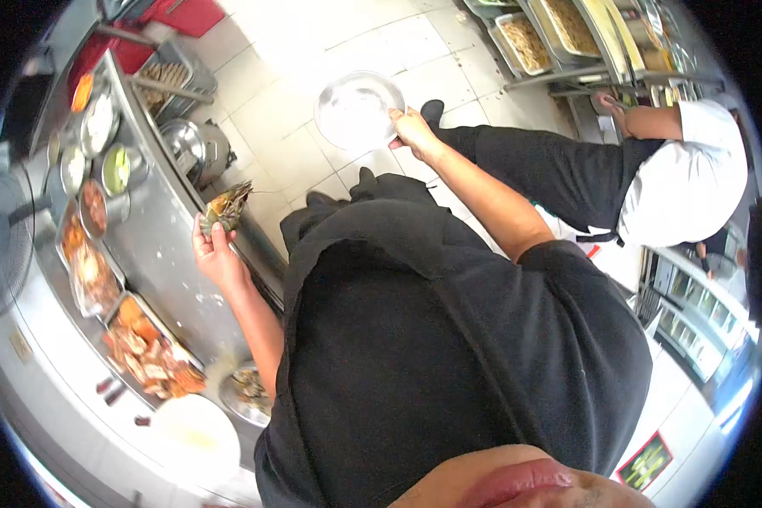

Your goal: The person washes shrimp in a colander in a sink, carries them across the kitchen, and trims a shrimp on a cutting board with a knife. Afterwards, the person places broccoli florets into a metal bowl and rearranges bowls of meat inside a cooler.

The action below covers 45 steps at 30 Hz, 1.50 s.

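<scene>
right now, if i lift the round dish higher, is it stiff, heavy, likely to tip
The dish is probably light, since the right hand alone holds it by its edge. It looks stiff, its outline round with no visible sag. Gripped at one side, it may tip.

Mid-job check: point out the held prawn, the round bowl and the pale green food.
Prawn point(223, 207): head camera view, middle of its body.
Round bowl point(356, 112): head camera view, bare centre.
Pale green food point(120, 168): head camera view, middle of the heap.
</scene>
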{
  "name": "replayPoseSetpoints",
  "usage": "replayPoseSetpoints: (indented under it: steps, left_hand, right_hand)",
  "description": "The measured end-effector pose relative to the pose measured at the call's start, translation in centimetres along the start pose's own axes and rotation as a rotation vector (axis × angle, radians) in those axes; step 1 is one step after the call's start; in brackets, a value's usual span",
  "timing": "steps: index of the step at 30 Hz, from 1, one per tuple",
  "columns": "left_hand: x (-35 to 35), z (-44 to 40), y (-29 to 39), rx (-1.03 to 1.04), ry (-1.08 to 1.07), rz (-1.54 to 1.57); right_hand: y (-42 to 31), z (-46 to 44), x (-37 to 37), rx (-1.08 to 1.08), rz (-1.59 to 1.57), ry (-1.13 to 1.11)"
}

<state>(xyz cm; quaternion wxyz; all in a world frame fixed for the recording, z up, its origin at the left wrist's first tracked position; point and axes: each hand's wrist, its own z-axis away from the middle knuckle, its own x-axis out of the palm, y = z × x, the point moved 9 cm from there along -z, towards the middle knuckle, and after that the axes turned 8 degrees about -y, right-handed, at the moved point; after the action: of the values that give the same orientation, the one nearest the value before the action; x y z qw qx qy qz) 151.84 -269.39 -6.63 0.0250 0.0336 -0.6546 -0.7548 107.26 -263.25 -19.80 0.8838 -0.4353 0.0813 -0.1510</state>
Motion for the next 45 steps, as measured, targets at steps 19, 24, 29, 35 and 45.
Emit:
replayPoseSetpoints:
  steps: [19, 24, 29, 35, 45]
  left_hand:
    - [22.8, -28.4, -0.5, 0.012, -0.589, -0.221]
    - [27.4, -30.9, -0.5, 0.018, -0.633, -0.257]
    - [30.9, -32.0, -1.1, -0.005, -0.641, -0.272]
    - [37.1, -33.8, -0.4, -0.013, -0.621, -0.294]
    - [47.0, -36.7, 0.2, -0.024, -0.927, -0.428]
  right_hand:
    - [-1.2, 0.4, -10.0, 0.007, -0.477, 0.567]
    - [-4.0, -3.9, -12.3, -0.034, -0.544, 0.616]
    - [-6.8, -9.9, -17.5, -0.032, -0.594, 0.613]
    - [-13.2, -15.5, -23.5, -0.125, -0.523, 0.564]
    - [-13.4, -13.2, -20.0, -0.155, -0.583, 0.656]
